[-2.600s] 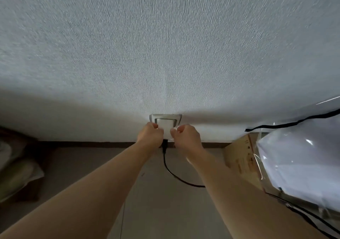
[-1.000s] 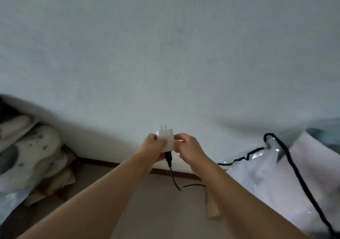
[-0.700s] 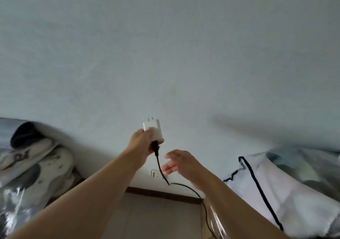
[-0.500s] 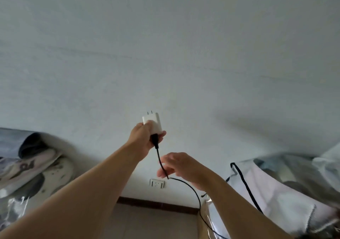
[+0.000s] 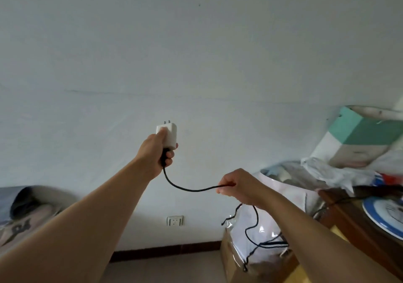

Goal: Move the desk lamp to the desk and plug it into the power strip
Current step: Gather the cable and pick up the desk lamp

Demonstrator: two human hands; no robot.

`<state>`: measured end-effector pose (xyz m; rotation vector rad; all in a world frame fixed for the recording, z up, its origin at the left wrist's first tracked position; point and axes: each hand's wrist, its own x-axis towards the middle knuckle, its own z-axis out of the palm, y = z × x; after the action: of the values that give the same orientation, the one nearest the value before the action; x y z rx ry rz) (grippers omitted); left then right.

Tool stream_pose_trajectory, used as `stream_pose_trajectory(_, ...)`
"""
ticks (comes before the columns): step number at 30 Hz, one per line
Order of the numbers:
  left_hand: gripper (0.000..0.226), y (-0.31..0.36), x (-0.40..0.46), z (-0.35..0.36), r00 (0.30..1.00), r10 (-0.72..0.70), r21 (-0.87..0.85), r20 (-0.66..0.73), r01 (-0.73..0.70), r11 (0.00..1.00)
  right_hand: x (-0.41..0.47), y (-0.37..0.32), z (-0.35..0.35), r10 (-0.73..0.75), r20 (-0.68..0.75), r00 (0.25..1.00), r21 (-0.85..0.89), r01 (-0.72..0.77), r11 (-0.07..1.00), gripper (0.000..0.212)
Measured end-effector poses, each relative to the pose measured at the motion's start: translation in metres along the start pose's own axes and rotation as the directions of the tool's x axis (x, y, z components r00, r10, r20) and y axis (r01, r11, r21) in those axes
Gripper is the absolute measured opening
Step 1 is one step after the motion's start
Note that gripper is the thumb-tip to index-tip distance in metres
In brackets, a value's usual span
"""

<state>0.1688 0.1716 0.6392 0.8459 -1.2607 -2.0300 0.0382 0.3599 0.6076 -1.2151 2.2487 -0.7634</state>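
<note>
My left hand (image 5: 153,152) holds a white plug adapter (image 5: 169,135) up in front of the wall, its two prongs pointing upward. A thin black cable (image 5: 189,188) leaves the adapter's lower end, sags, and runs to my right hand (image 5: 238,188), which is closed around it. Past that hand the cable drops in loops toward the floor at the lower right. The white wall socket (image 5: 175,220) sits low on the wall, with nothing plugged in. The lamp itself and the power strip are out of sight.
A wooden desk edge (image 5: 349,215) with a blue-rimmed plate (image 5: 383,219) is at the right. Plastic-wrapped bundles (image 5: 272,228) and a teal-and-white box (image 5: 357,138) pile behind it. Bedding (image 5: 24,215) lies at the left. A cardboard box (image 5: 229,261) stands on the floor.
The adapter came out of the wall socket and was lifted by my left hand. My right hand let go of it, slid along the cable to the right and closed on it.
</note>
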Motion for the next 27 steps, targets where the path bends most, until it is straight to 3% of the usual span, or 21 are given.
stream_pose_trajectory(5, 0.027, 0.011, -0.029, -0.011, 0.997, 0.067, 0.218, 0.041, -0.075, 0.973, -0.046, 0.018, -0.036, 0.203, -0.200, 0.958, 0.254, -0.149, 0.956, 0.008)
stream_pose_trajectory(9, 0.030, 0.008, -0.050, 0.001, 0.990, 0.063, 0.336, 0.128, -0.103, 0.936, -0.072, 0.014, -0.064, 0.230, -0.335, 0.914, 0.330, -0.114, 0.937, 0.006)
stream_pose_trajectory(15, 0.017, -0.006, -0.082, 0.062, 0.944, 0.036, 0.452, 0.327, -0.190, 0.871, -0.098, -0.010, -0.084, 0.238, -0.427, 0.872, 0.478, -0.006, 0.878, 0.009)
stream_pose_trajectory(21, 0.017, -0.024, -0.106, 0.115, 0.880, 0.027, 0.451, 0.474, -0.269, 0.851, -0.123, -0.024, -0.103, 0.175, -0.476, 0.862, 0.521, 0.116, 0.846, 0.023)
stream_pose_trajectory(24, 0.034, -0.029, -0.118, 0.134, 0.831, 0.018, 0.391, 0.555, -0.280, 0.877, -0.136, -0.027, -0.119, 0.121, -0.493, 0.862, 0.555, 0.205, 0.806, 0.025)
stream_pose_trajectory(27, 0.031, -0.036, -0.124, 0.154, 0.780, 0.026, 0.319, 0.626, -0.286, 0.903, -0.146, -0.028, -0.136, 0.098, -0.508, 0.856, 0.606, 0.274, 0.746, 0.026)
